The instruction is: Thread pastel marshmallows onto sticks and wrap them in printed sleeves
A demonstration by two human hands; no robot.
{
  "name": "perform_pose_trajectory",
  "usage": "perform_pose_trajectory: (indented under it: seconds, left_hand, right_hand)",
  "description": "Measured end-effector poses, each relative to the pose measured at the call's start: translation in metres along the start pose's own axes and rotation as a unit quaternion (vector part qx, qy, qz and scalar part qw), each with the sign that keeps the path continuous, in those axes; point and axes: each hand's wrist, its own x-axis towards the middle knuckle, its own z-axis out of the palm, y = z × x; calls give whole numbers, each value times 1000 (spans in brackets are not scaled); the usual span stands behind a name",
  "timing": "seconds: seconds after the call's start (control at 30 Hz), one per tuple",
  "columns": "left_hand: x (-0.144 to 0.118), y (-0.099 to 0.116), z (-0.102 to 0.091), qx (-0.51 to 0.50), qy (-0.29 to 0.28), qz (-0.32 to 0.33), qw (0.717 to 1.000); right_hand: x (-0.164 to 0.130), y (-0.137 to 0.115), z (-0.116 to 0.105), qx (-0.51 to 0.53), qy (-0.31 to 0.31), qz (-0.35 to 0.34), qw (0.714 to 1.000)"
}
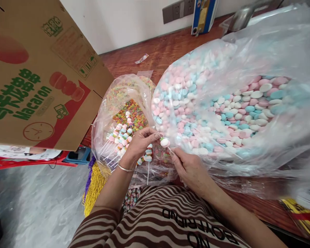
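The left hand [141, 141] pinches a smooth, rounded white candy [165, 142]; the right hand [188, 168], fingers closed, grips a thin stick [170, 150] slanting up-left into it; both hover before the crinkled clear bag [274, 51] of pastel discs, which crowds the right of the wooden tabletop [155, 55]; a smaller bag [124, 93] of cereal rings and finished skewers [120, 136] sits left, beside a cardboard box [41, 75].

Candy bags [248, 113] on wooden table [155, 55]
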Motion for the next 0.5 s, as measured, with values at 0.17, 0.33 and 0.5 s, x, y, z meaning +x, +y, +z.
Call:
perform_pose_trajectory:
  seconds: [0.17,0.33,0.5]
  left_hand:
    - [0,-5,40,-157,-14,-62,986]
    - [-9,-6,95,-221,-67,-65,971]
    - [-18,-1,143,-271,-63,-48,959]
  right_hand:
    - [-12,-1,-2,46,73,-20,996]
    - [-22,8,-15,69,163,-20,984]
    - [-30,17,-32,89,225,-19,970]
